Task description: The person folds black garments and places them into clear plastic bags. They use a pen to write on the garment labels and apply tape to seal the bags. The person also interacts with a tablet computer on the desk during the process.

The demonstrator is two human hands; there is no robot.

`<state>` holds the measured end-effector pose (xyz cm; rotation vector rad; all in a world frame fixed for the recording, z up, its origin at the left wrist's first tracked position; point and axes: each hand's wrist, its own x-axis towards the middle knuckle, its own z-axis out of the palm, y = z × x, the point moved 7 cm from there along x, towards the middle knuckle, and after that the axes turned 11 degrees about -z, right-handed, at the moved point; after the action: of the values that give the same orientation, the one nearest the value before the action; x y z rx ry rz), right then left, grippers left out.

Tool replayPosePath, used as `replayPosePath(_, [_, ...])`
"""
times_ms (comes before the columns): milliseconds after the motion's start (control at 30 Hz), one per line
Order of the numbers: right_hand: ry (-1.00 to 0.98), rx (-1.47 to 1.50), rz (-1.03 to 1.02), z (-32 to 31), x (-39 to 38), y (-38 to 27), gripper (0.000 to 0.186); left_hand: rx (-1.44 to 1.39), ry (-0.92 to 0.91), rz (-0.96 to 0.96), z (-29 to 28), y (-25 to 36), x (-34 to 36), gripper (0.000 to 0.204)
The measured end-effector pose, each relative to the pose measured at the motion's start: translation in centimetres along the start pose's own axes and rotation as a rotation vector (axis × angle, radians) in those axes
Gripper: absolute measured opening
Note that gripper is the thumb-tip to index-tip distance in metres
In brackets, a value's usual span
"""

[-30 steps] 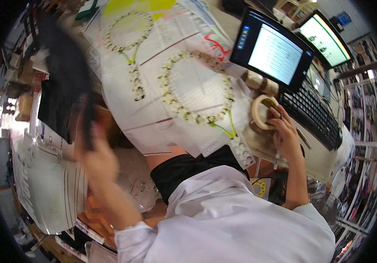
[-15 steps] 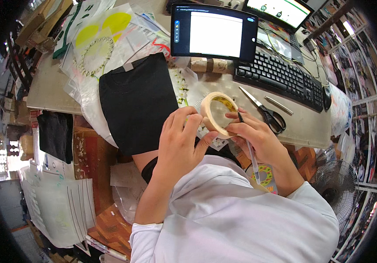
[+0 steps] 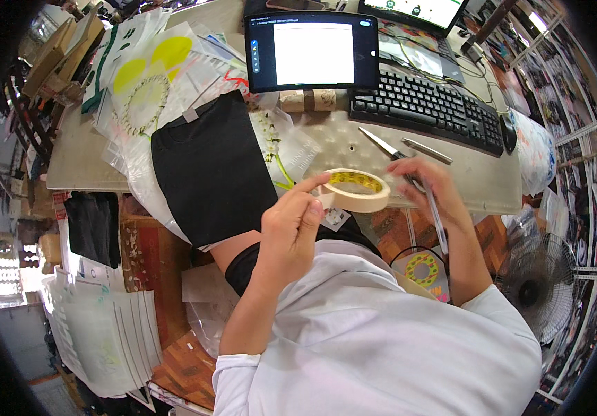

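Note:
My left hand (image 3: 290, 229) pinches a roll of masking tape (image 3: 364, 202) at its left side, between thumb and index finger. A short flap of tape shows beside the thumb. The roll is tilted, its yellow printed core in view, above my lap at the table's front edge. My right hand (image 3: 431, 188), a little smeared by motion, is apart from the roll and carries a clear pen (image 3: 438, 220) between its fingers, pointing down toward my wrist. Just beyond it lie scissors (image 3: 380, 141), blades on the table, their black handles mostly hidden by that hand.
A folded black shirt (image 3: 212, 166) lies on plastic bags at the left. Beyond are a tablet (image 3: 312, 52), a brown wrapped roll (image 3: 309, 100), a keyboard (image 3: 430, 114) and mouse (image 3: 508, 133). A silver pen-like stick (image 3: 427, 150) sits beside the scissors. A fan (image 3: 535, 288) stands at right.
My right hand has let go of the tape roll and moved right to the scissors handles, still with the pen. The roll has tipped flatter, held by my left hand alone.

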<state>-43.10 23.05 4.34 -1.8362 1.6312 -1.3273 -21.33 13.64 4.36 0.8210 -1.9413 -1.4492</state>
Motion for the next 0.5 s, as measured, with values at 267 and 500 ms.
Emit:
replayPosePath(267, [-0.217, -0.675, 0.243, -2.6, -4.4, 3.3, 0.018, -0.266, 0.189, -0.105, -1.0, -1.8, 1.2, 0.019])
replayPosePath(500, [0.027, 0.55, 0.386, 3.6, -5.7, 2.5, 0.03, -0.403, 0.202, -0.114, -1.5, -2.0, 3.6, 0.036])
